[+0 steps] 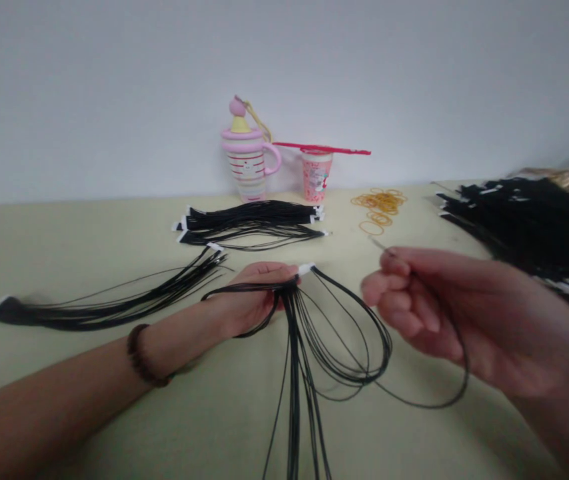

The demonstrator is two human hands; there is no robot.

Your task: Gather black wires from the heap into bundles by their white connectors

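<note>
Near the middle of the table, my left hand [257, 297] is closed around a bundle of thin black wires [292, 360] with a white end piece [306, 269]. Some wires loop to the right of this hand, and others hang down toward the near edge of the view. My right hand [414, 300], slightly blurred, pinches a single black wire [466, 373] between thumb and forefinger. The wire's thin tip points up and left, and its length curves back toward the bundle.
Another wire bundle [114, 315] lies at left. Tied bundles [254, 217] lie behind my left hand. Further back stand a striped mug [247, 163] and a pink cup [316, 177] with a red stick [344, 151]. Rubber bands [382, 201] and a black wire pile [529, 227] are at right.
</note>
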